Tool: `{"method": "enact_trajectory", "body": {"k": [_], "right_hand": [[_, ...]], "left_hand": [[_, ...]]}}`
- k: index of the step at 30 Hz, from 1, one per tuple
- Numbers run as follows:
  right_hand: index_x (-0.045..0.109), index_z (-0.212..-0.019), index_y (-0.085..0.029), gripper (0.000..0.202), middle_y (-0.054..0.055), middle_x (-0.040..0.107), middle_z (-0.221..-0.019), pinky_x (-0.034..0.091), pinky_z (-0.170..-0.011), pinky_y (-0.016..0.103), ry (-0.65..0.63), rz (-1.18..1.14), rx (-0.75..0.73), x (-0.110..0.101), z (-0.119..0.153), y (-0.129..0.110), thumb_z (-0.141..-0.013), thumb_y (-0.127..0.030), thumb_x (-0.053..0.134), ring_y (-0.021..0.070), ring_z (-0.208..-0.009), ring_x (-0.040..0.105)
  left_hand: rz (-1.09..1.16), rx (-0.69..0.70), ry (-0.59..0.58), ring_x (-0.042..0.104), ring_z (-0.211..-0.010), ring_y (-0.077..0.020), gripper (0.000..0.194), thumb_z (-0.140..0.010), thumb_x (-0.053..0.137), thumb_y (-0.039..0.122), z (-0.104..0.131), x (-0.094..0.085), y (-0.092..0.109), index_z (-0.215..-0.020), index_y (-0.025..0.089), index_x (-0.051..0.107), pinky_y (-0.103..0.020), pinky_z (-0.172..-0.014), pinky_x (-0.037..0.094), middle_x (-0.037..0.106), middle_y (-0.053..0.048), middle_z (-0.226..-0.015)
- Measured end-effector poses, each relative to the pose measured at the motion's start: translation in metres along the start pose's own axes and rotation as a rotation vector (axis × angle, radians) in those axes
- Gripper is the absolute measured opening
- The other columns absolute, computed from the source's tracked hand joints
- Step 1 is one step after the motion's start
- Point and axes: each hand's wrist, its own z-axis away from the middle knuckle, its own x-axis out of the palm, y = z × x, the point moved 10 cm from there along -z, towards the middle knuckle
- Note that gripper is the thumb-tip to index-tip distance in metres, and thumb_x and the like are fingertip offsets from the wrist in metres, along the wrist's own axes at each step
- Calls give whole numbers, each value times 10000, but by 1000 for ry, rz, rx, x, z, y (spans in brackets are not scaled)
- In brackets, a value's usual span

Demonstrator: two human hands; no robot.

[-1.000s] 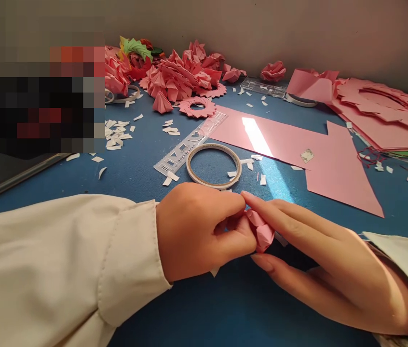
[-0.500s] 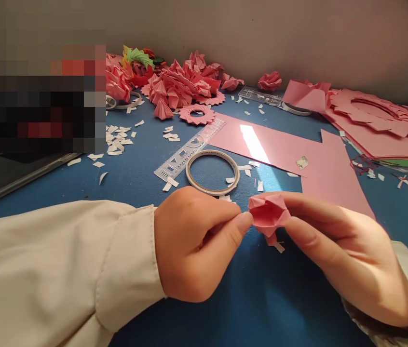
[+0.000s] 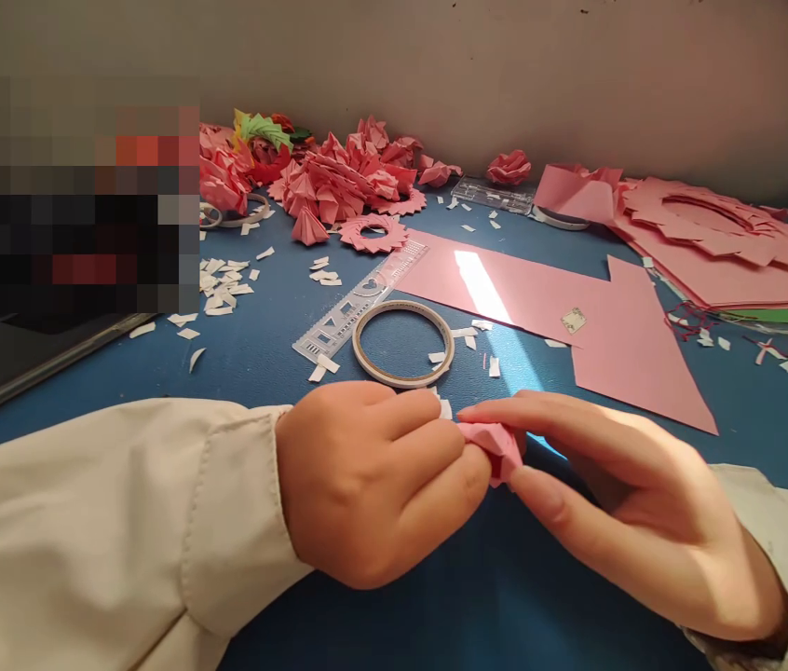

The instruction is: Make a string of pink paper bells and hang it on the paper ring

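Between my two hands is a small folded pink paper flower (image 3: 490, 442), held above the blue table. My left hand (image 3: 376, 485) is closed, its thumb and fingers pinching the flower's left side and hiding part of it. From the right, the fingertips and thumb of my right hand (image 3: 638, 503) grip its other side, the remaining fingers stretched out. A roll of double-sided tape (image 3: 359, 347) lies just beyond my left hand. Past it rests a clear stencil ruler (image 3: 338, 321), partly against a cut sheet of pink paper (image 3: 484, 270).
Several pink paper flowers and folded pieces (image 3: 338, 182) are heaped at the back. Pink folded rings (image 3: 729, 219) lie on stacked paper at the right. White paper scraps (image 3: 223, 280) are scattered about. A dark flat device (image 3: 31, 349) sits at left beneath a blurred area.
The flower has tilted and moved slightly left and down, so its open hollow is mostly turned from view. My left fingers now cover more of it, and my right hand followed leftward.
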Motion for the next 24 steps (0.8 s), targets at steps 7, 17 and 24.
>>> {"method": "enact_trajectory", "body": {"k": [7, 17, 24], "right_hand": [[535, -1126, -228, 265, 22, 632, -846, 498, -608, 213, -151, 9, -56, 14, 0, -1, -865, -201, 496, 118, -687, 585], [640, -897, -198, 306, 17, 652, -722, 524, -567, 216, 81, -271, 375, -7, -9, 31, -839, -473, 520, 138, -623, 601], [642, -889, -227, 255, 22, 669, -785, 515, -597, 223, 63, -161, 317, -9, -15, 26, -847, -445, 516, 151, -663, 617]], "left_hand": [[-53, 36, -115, 384, -479, -158, 254, -848, 399, 98, -4, 6, 10, -689, 117, 596, -336, -428, 215, 496, -19, -553], [-160, -20, 154, 389, -387, -115, 216, -816, 529, 106, -5, -31, 10, -993, 20, 619, -282, -389, 193, 456, 39, -440], [-991, -780, -349, 484, -301, -155, 557, -878, 385, 489, 22, -54, -100, -1124, 33, 591, -239, -323, 195, 669, -229, -858]]}}
